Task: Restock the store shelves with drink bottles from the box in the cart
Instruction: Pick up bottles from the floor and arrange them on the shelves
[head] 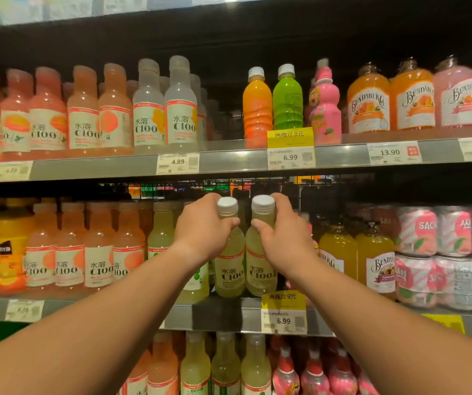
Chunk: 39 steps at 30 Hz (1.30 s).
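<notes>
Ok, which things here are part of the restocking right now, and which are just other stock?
In the job:
- left hand, gripping the left lime C100 bottle
- right hand, gripping the right lime C100 bottle
- middle shelf, where both go

Just other stock:
- orange bottle and green bottle above
- Bundaberg bottles
- pink cans
- price tag 6.99

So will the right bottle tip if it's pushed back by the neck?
Probably yes: the right bottle is tall, narrow and gripped high by the right hand. It looks full, so fairly heavy. Smooth plastic may slide on the shelf.
</notes>
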Tool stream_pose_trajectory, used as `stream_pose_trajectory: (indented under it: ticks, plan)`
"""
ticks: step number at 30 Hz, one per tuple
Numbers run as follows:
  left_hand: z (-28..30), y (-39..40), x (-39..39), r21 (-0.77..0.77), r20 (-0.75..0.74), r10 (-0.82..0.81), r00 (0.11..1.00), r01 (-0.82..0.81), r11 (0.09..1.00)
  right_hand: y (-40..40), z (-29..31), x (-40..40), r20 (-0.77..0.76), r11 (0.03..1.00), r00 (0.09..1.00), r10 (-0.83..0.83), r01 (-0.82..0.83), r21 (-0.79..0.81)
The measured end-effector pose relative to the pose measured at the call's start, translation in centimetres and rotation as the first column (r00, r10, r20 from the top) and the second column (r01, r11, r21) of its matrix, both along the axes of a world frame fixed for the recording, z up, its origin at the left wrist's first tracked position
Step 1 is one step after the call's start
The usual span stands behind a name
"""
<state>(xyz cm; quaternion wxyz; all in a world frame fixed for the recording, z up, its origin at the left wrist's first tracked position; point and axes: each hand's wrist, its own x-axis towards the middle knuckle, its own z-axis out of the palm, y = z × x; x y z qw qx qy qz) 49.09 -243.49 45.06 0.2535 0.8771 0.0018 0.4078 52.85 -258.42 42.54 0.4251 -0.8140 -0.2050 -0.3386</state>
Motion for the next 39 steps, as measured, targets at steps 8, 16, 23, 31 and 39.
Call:
stream_pose_trajectory:
  ticks: [8, 16, 23, 31, 39]
  plan:
    - [1.7, -1.3, 3.7, 0.107, -0.215, 0.060, 0.975, -0.038, 0.994, 0.5, 1.6, 4.1, -0.271, 0.989, 0.952, -0.142, 0.124, -0.081]
    - [1.1, -0.9, 5.1, 0.183, -0.276, 0.117, 0.954, -0.068, 0.981, 1.0, 1.3, 5.3, -0.288, 0.984, 0.946, -0.150, 0.113, -0.141]
    - [-0.3, -0.6, 4.9, 0.183, -0.191, 0.079, 0.978, -0.044, 0.982, 1.1, 0.7, 4.6, -0.264, 0.988, 0.954, -0.140, 0.116, -0.107]
    - [-1.9, 0.6, 6.1, 0.176, -0.067, -0.025, 0.997, 0.036, 0.984, 0.8, 1.2, 3.5, -0.352, 0.992, 0.929, -0.112, 0.086, -0.088]
    - [-0.5, 1.9, 4.5, 0.222, -0.269, -0.113, 0.956, 0.176, 0.959, 2.1, 5.9, 0.7, -0.519, 0.906, 0.786, -0.336, 0.120, -0.405]
